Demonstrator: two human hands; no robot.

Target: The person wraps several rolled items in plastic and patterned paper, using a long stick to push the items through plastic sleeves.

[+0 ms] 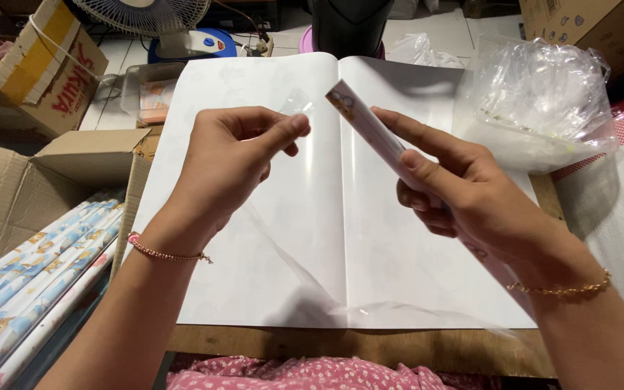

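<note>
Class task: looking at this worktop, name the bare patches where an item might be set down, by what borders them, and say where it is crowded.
The large white sheets are bare between the left hand and right hand, and down to the wooden board edge. Crowded: left, the cardboard box of patterned paper rolls; upper right, the clear tub of plastic sleeves; behind, the fan base.

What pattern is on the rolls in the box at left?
The rolls show cartoon figures on pale blue and white; head view.
</note>
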